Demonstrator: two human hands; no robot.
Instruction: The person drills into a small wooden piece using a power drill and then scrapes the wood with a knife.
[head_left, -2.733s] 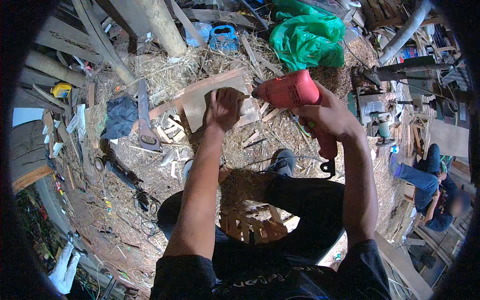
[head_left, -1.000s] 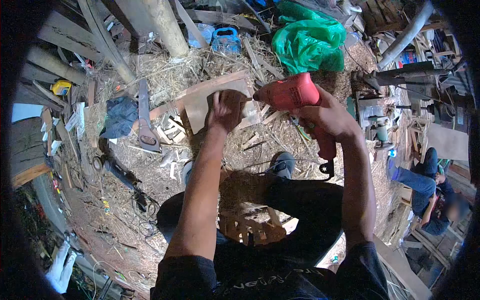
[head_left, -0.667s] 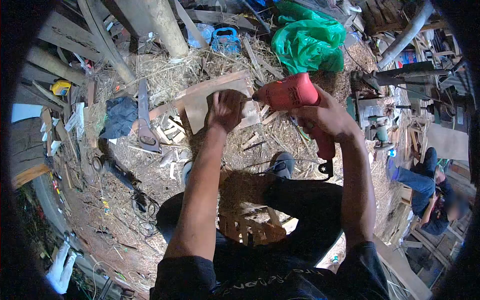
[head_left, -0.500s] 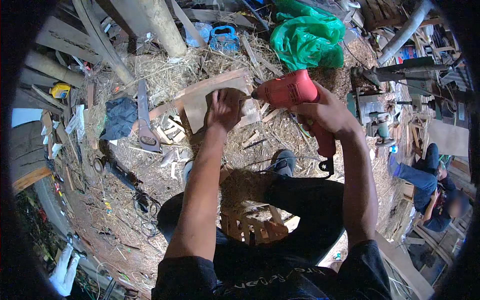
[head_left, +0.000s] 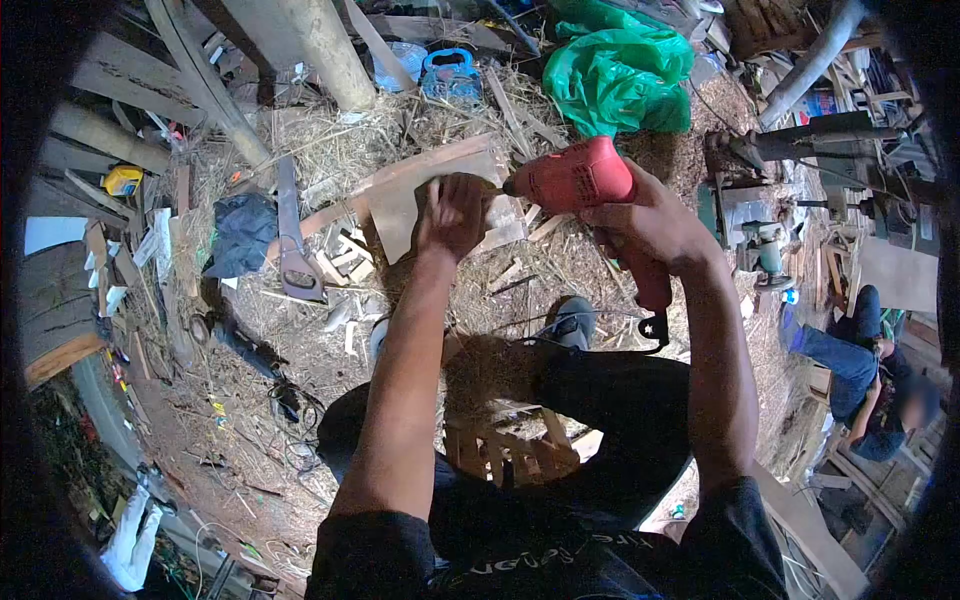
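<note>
A red power drill (head_left: 578, 180) is in my right hand (head_left: 650, 225), whose fingers wrap round its handle. The drill's nose points left, with the bit close to the fingers of my left hand (head_left: 455, 215). My left hand is bent over the upper part of a thin light wooden board (head_left: 395, 215); whatever its fingers grip is mostly hidden, and a dark brown edge shows around them. Behind the board runs a longer wooden plank (head_left: 425, 165). The drill's cord hangs from the base of its handle.
A handsaw (head_left: 291, 235) lies left of the board, beside wood offcuts (head_left: 350, 260) and a black plastic sheet (head_left: 240, 235). A green plastic bag (head_left: 620, 80) sits behind the drill. Wooden posts (head_left: 325, 50) stand at the back. Another person (head_left: 865, 370) sits at the far right.
My left hand has shifted very slightly right, and the drill has moved a touch left, nearer to it. The view itself has shifted a little; both grips look the same.
</note>
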